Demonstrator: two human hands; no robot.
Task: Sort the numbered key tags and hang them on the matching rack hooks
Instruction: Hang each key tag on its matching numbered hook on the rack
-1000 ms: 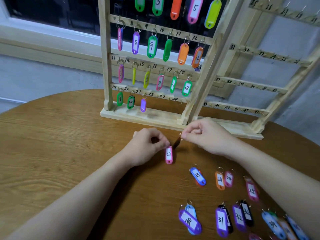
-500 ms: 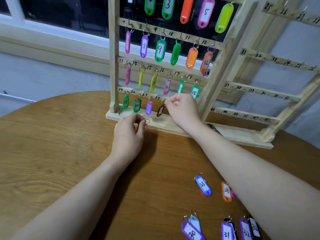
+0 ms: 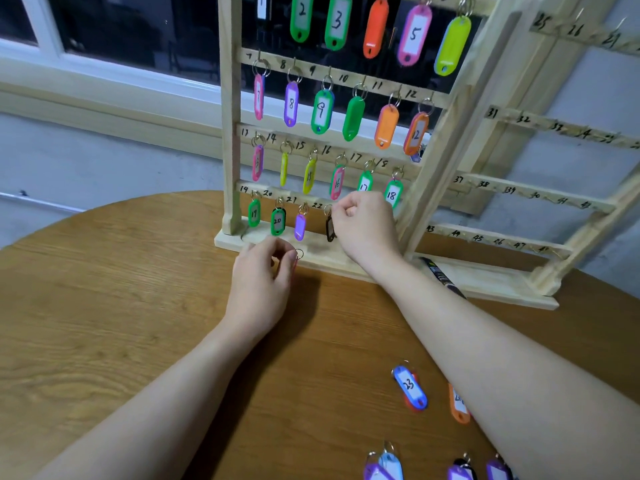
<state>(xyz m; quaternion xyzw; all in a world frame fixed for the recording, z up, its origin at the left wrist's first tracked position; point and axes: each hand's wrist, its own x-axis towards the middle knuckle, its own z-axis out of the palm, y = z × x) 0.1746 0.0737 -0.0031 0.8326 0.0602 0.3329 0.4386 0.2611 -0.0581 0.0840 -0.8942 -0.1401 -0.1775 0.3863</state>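
The wooden rack point(image 3: 230, 140) stands at the table's far edge, its left panel hung with coloured tags up to the purple tag point(image 3: 300, 226) under 21. My right hand point(image 3: 363, 225) pinches the ring of a dark tag point(image 3: 329, 228) at the bottom rail beside the number 22. My left hand point(image 3: 261, 277) hovers just before the rack's base and grips a pink tag point(image 3: 295, 263); only its ring and a thin edge show. Loose tags lie near me: blue 23 point(image 3: 409, 388) and an orange tag point(image 3: 458, 407).
The rack's right panel point(image 3: 540, 194) has numbered rails from 25 up with bare hooks. A black marker point(image 3: 441, 277) lies on the rack's base. More purple, blue and black tags point(image 3: 384, 465) sit at the bottom edge of the round wooden table point(image 3: 104, 306).
Both hands left the table's middle and went up to the rack's bottom rail. The right one carried the dark tag to the 22 spot, the left one brought the pink tag along.
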